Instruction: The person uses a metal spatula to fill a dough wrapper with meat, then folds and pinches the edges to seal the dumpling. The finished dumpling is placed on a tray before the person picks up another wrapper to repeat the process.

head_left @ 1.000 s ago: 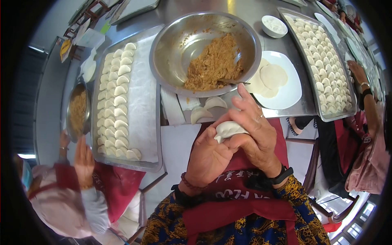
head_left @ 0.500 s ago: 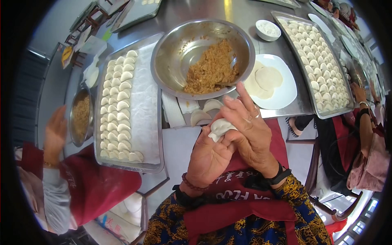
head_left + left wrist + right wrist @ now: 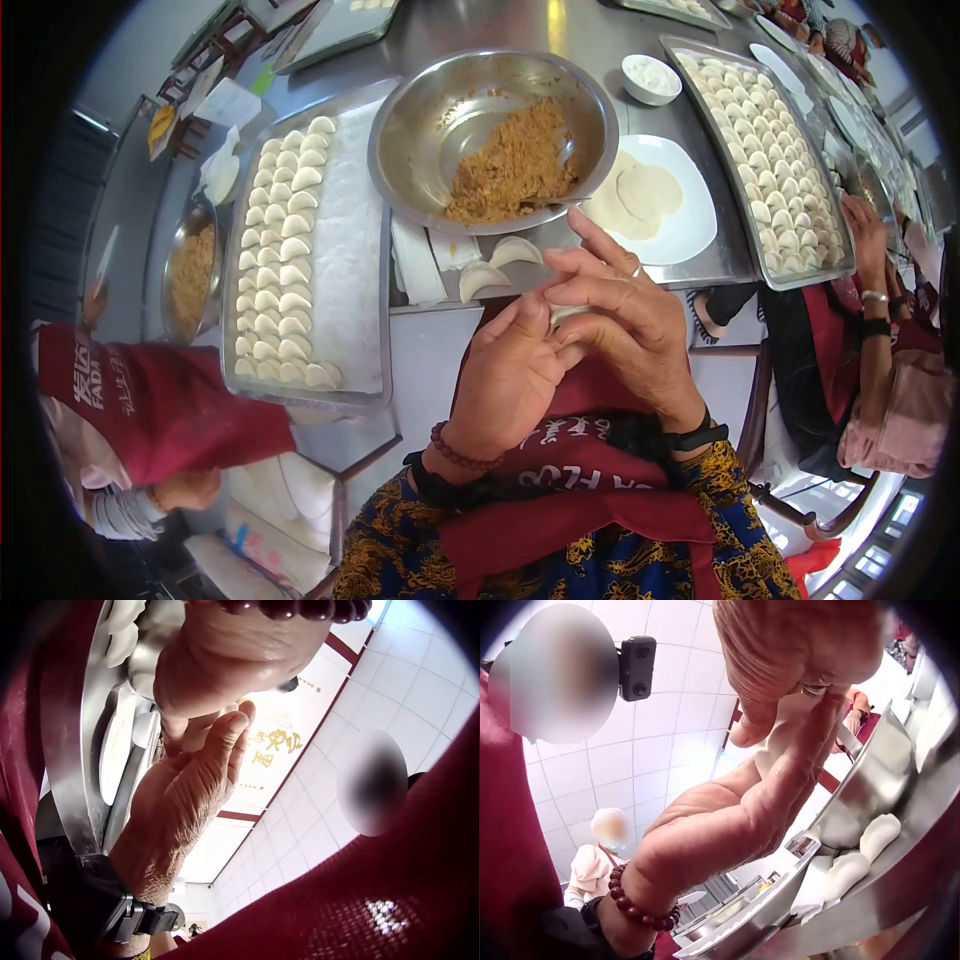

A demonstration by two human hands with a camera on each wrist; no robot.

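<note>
A dumpling (image 3: 566,313) is held between my two hands in front of the apron, mostly covered by fingers. My left hand (image 3: 512,375) supports it from the left, with thumb and fingertips at its end. My right hand (image 3: 635,330) curls over the other side, its thumb and fingers pinching the dough. In the right wrist view, the pale dough (image 3: 771,750) shows between both hands. Two folded dumplings (image 3: 482,280) lie at the table edge just beyond. Past them stands a steel bowl (image 3: 400,130) of brown filling (image 3: 515,165). Round wrappers (image 3: 655,195) sit on a white plate (image 3: 690,238).
On the left is a tray (image 3: 355,250) with rows of dumplings; a fuller tray (image 3: 758,255) lies on the right. A small white bowl (image 3: 652,88) of white powder stands behind the plate. People work on both sides, one beside another filling bowl (image 3: 190,280).
My hands have closed further around the dumpling, hiding more of it. The person at left has drawn a raised hand down and away from the tray.
</note>
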